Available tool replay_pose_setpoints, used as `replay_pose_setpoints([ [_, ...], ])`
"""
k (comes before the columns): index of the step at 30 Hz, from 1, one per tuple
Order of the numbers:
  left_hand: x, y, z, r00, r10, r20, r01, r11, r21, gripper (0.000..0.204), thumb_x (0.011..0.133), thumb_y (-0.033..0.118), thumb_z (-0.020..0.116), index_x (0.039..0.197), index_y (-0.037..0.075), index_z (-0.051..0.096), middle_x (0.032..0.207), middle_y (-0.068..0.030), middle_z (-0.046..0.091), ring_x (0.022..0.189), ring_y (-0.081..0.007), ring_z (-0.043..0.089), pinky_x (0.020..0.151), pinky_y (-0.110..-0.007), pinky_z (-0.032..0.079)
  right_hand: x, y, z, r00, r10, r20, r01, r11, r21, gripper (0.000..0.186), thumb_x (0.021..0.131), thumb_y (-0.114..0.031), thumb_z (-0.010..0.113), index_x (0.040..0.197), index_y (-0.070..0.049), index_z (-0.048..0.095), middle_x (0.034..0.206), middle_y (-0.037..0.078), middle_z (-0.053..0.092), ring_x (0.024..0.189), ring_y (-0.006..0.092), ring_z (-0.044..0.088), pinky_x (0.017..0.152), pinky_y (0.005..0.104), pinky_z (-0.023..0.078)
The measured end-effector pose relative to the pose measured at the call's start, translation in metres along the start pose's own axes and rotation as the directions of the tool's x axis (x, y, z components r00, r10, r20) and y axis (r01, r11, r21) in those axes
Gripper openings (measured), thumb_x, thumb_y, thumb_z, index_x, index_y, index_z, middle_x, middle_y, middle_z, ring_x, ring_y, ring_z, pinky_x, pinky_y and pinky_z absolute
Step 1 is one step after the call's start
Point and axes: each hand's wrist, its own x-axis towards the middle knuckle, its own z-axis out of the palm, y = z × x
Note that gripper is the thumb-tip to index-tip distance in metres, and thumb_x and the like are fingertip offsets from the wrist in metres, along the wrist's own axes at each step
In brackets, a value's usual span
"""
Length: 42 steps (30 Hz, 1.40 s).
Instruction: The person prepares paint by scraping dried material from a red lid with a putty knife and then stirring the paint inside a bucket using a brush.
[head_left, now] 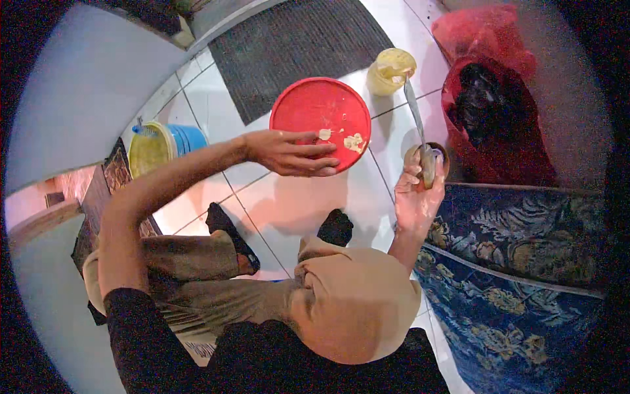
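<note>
Though rimmed, tray (pixel 315 105) (open floor (pixel 390 131) beside)

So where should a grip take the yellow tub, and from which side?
Probably around the outer wall of the tub, below the rim, coming from the left. It's round and open-topped with pale stuff inside, so pinching the rim could get messy. On the right, the knife in the right hand overlaps the rim in this view; the left wall looks unobstructed.

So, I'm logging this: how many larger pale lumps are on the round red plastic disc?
2: one pale lump beside the left hand, a second lump near the right rim of the disc. The hand may hide more.
</note>
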Motion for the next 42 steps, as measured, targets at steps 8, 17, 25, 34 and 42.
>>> replay_pose_setpoints([
  [8,-0.087,-0.014,-0.029,0.970,-0.077,0.233,0.130,0.967,-0.221,0.060,0.096,0.024,0.048,0.152,0.012,0.031,0.158,-0.0094,0.031,0.141,-0.0283,0.039,0.112,-0.046,0.038,-0.018,0.028,0.003,0.982,0.047,-0.185,-0.059,0.996,-0.060,0.049,0.098,-0.016,0.060,0.140,0.002,0.042,0.115,0.014,0.060,0.086,0.0221,0.065,0.080,0.0268,0.060],
  [17,-0.127,-0.053,-0.136,0.709,-0.512,0.486,0.596,0.803,-0.024,0.062,0.088,0.018,0.059,0.147,0.010,0.040,0.149,-0.0159,0.042,0.128,-0.0330,0.051,0.110,-0.045,0.041,-0.004,0.043,-0.007,0.945,0.316,0.082,-0.095,0.506,-0.857,0.026,0.098,-0.029,0.062,0.106,-0.007,0.050,0.073,0.000,0.046,0.056,0.0106,0.044,0.050,0.0253,0.038],
  [25,-0.132,-0.036,-0.129,0.880,-0.376,0.288,0.396,0.918,-0.013,0.048,0.088,0.013,0.060,0.131,-0.005,0.050,0.124,-0.0198,0.057,0.107,-0.0302,0.060,0.091,-0.040,0.049,-0.004,0.082,0.068,0.904,0.333,0.268,0.218,0.181,-0.959,0.024,0.103,-0.026,0.049,0.106,-0.003,0.055,0.065,-0.001,0.046,0.052,0.0078,0.042,0.047,0.0238,0.034],
  [34,-0.244,0.188,-0.237,0.323,-0.410,0.853,0.771,0.637,0.014,0.039,0.087,0.023,0.059,0.120,0.003,0.061,0.125,-0.0175,0.061,0.118,-0.0342,0.058,0.104,-0.049,0.045,0.009,0.087,0.055,0.794,0.607,-0.034,-0.017,-0.033,-0.999,0.023,0.103,-0.028,0.052,0.107,-0.007,0.059,0.066,-0.001,0.050,0.050,0.0056,0.047,0.043,0.0214,0.037],
  [42,-0.139,0.431,-0.340,-0.559,-0.554,0.617,0.821,-0.472,0.321,0.041,0.089,0.025,0.059,0.124,0.004,0.059,0.131,-0.0197,0.057,0.125,-0.0366,0.052,0.105,-0.050,0.042,0.017,0.095,0.064,0.820,0.569,0.066,0.044,0.052,-0.998,0.023,0.102,-0.028,0.052,0.106,-0.007,0.060,0.064,-0.001,0.050,0.048,0.0062,0.046,0.042,0.0221,0.036],
])
